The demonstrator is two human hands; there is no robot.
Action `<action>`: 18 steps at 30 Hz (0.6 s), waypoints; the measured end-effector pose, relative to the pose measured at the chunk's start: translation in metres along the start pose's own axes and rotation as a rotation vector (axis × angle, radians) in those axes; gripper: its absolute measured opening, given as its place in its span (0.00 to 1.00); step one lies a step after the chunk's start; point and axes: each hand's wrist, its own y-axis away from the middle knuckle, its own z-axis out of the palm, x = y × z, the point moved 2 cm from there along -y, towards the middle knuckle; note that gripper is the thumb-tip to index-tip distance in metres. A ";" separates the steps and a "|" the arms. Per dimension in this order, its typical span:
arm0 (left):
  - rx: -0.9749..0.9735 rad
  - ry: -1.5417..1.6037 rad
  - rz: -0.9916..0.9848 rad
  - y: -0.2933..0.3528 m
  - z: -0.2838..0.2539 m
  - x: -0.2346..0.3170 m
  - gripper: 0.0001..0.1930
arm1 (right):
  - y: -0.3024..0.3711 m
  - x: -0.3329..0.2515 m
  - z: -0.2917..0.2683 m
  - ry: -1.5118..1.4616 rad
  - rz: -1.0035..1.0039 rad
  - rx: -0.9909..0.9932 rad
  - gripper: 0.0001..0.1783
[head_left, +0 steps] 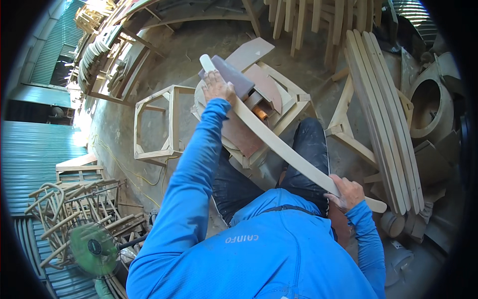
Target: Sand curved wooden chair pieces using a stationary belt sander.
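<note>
A long, slightly curved wooden slat (281, 146) with rounded ends runs from the upper left to the lower right across my lap. My left hand (217, 89) is closed over the slat close to its far end. Around the near part, a little short of the end, my right hand (348, 193) is wrapped. Beside my left hand, the slat lies against a belt sander (234, 77) with a grey-purple belt. An orange part (259, 112) shows inside the machine. The sander sits on boards over a wooden frame stand (294, 102); the exact contact under my fingers is hidden.
At the right, several similar slats (381, 119) lean on a wooden frame. An open wooden frame (158, 124) stands left of the sander. A green fan (93, 247) and a pile of chair parts (64, 212) are at lower left. A yellow cord (122, 167) crosses the floor.
</note>
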 end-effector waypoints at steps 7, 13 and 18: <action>0.065 0.000 -0.040 0.073 0.012 0.035 0.43 | 0.056 0.044 -0.012 0.007 -0.025 -0.144 0.35; 0.025 0.032 -0.029 0.001 0.004 -0.006 0.43 | -0.011 0.022 -0.014 -0.078 -0.024 -0.123 0.29; 0.004 0.022 -0.017 -0.021 0.004 -0.023 0.40 | -0.009 0.033 -0.008 -0.026 -0.008 -0.095 0.26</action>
